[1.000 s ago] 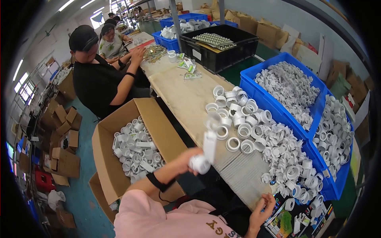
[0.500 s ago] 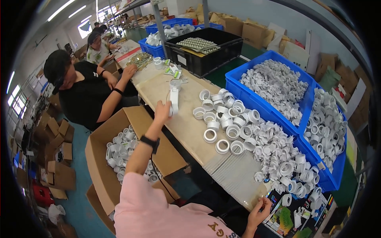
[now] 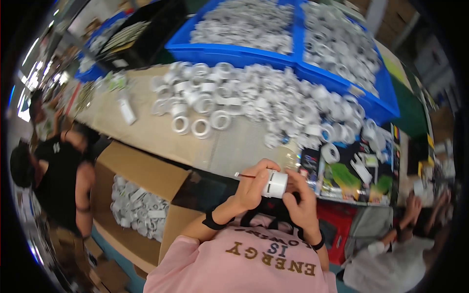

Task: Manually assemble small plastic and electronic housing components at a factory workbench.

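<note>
Head view: white pipe fitting (image 3: 276, 184) held close to chest, between both hands, axis roughly level; right hand (image 3: 301, 202) cups it from below; left hand (image 3: 252, 184) pinches thin brush (image 3: 245, 176), tip just left of fitting; loose fittings pile (image 3: 273, 105) well beyond on table (image 3: 146, 134).

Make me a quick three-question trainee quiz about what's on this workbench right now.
1. True or false: both hands grip one white plastic fitting.
2. The cardboard box of white fittings lies to which side of the person? A) left B) right
3. Fill in: the two big bins behind the loose pile of fittings are coloured ____.

Key: 1 true: left hand and right hand both hold it. 2 A. 3 blue.
</note>
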`<state>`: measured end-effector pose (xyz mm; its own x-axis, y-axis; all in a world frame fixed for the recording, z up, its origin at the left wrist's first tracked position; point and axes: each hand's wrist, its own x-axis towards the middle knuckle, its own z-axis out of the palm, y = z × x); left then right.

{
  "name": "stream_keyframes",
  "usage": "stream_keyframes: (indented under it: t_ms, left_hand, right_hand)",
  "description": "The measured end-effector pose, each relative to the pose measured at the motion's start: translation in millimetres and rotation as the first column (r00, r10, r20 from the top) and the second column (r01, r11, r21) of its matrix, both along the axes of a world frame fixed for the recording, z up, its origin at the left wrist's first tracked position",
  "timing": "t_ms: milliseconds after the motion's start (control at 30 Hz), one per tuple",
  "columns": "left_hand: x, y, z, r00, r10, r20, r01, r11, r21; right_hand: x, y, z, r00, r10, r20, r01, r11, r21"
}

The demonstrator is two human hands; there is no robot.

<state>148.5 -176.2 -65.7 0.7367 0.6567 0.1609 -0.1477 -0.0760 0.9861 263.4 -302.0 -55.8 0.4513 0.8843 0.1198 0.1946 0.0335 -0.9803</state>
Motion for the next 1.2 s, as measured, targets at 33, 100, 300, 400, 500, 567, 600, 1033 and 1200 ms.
stream_keyframes:
  t_ms: [33,100,300,400,500,567,600,1033,1200]
  left_hand:
    - [7,-4,0,0.999,-0.051,0.003,0.051,0.999,-0.015]
    - [15,-11,0,0.995,-0.096,0.011,0.095,0.995,0.034]
    - [27,-33,3,0.98,-0.193,-0.039,0.196,0.973,0.121]
    - [27,-46,6,0.983,-0.183,-0.028,0.185,0.978,0.098]
    - [22,-56,6,0.983,-0.181,-0.008,0.181,0.98,0.082]
    - [20,-57,12,0.982,-0.188,0.002,0.187,0.978,0.098]
    - [20,-56,21,0.978,-0.208,0.02,0.203,0.969,0.144]
    - [40,-27,-10,0.946,-0.308,-0.098,0.056,0.457,-0.888]
    - [42,-37,-11,0.946,-0.319,0.064,0.094,0.08,-0.992]
  right_hand:
    - [1,-4,1,0.998,0.011,-0.064,-0.01,1.0,0.012]
    - [7,-20,3,1.0,0.006,0.012,-0.006,1.0,-0.012]
    - [9,-53,-1,0.996,-0.086,0.004,0.086,0.995,-0.06]
    - [10,-61,-4,0.997,-0.075,-0.017,0.075,0.997,0.009]
    - [12,-69,-3,0.999,-0.023,0.048,0.023,1.0,-0.005]
    - [11,-72,2,0.988,0.016,0.155,-0.017,1.0,0.003]
    - [7,-73,3,0.987,0.009,0.161,-0.011,1.0,0.007]
    - [10,-45,0,0.973,-0.218,0.077,0.225,0.969,-0.104]
    - [15,-43,-1,0.792,-0.277,0.544,0.239,0.961,0.14]
